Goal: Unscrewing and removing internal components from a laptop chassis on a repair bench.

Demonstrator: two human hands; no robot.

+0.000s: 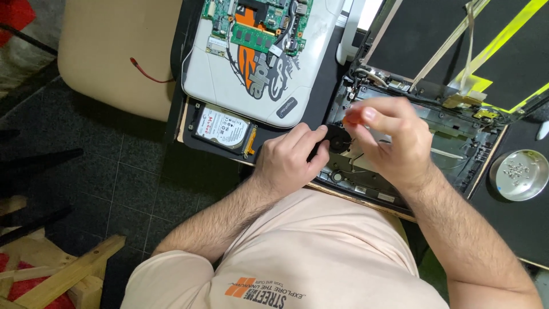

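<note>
Two hands (343, 149) w/ fan (337, 139), HDD (222, 129) nearby

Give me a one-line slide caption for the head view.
Left hand steadies a black fan in an opened laptop base while the right hand grips a red-handled screwdriver.

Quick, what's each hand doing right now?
Left hand: closed on the black fan.
Right hand: closed on a red-handled screwdriver.

hard drive (221, 129), circuit board (257, 23), screw dish (519, 174), beige chair (114, 51)
</note>
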